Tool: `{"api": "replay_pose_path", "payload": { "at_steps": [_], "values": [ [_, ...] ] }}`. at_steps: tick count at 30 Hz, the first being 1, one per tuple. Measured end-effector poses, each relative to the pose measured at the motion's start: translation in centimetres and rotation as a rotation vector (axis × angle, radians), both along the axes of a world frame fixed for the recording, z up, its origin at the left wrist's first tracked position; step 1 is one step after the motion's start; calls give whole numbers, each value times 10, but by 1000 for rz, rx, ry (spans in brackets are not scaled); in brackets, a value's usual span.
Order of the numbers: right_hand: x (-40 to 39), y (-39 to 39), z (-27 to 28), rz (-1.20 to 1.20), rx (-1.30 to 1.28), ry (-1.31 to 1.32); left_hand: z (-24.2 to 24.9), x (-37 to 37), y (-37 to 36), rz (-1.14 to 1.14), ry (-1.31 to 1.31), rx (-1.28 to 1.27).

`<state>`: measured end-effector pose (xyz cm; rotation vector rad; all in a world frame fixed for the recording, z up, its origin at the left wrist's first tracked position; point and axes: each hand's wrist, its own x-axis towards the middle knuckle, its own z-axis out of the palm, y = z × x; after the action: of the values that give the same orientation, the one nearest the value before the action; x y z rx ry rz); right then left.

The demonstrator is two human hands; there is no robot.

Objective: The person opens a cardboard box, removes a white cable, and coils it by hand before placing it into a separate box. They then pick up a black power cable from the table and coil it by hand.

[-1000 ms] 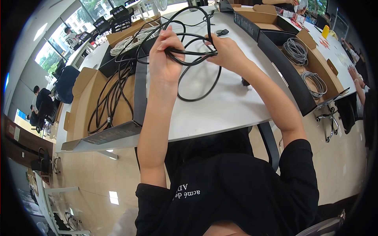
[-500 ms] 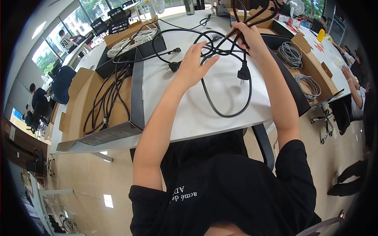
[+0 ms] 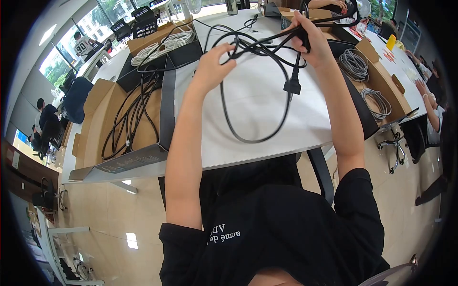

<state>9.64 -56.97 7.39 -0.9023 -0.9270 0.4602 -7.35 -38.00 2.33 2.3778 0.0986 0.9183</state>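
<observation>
A tangle of black power cables (image 3: 253, 141) is lifted over the white table, one long loop of it drooping towards the front edge. My right hand (image 3: 312, 44) is closed around several strands at the upper right of the tangle. Below that hand hangs a black plug (image 3: 292, 86). At the tangle's left side my left hand (image 3: 211, 67) has thumb and fingers curled round a strand of the cable. Where single strands cross in the knot is hard to make out.
To the left, an open cardboard box (image 3: 102, 107) holds a bundle of black cables (image 3: 136, 114). White cables (image 3: 164, 46) lie in a box behind it. Coiled grey cables (image 3: 353, 65) fill a box at right. Other people sit at nearby tables.
My left hand has moved left and down, its fingers closing on a strand. My right hand has shifted slightly right. The tangle is drawn wider, and its loop swung left.
</observation>
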Motion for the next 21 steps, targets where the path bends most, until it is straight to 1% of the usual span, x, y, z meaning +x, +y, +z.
{"api": "replay_pose_path", "payload": {
  "at_steps": [1,4,5,8,9,12,15,18,21],
  "values": [
    [3,0,-1,-2,-1,11,-1,2,6,46,-104,18],
    [10,0,-2,-19,-5,26,12,-8,16,226,140,-43],
    [9,-1,-1,-30,-8,18,14,-10,14,250,62,-45],
    [8,-1,-1,-93,-8,30,8,-6,26,89,-182,-370],
    [7,0,-2,-119,-7,40,14,-9,18,4,-228,-530],
    [-2,1,-4,-96,27,0,17,-8,13,-128,-281,-716],
    [-5,5,-8,52,-40,8,14,-4,9,-169,-296,-915],
    [-22,11,-11,39,-82,-79,10,2,-2,-162,-323,-1028],
    [-34,17,-18,63,-200,-194,1,7,-13,-153,-124,-807]
  ]
}}
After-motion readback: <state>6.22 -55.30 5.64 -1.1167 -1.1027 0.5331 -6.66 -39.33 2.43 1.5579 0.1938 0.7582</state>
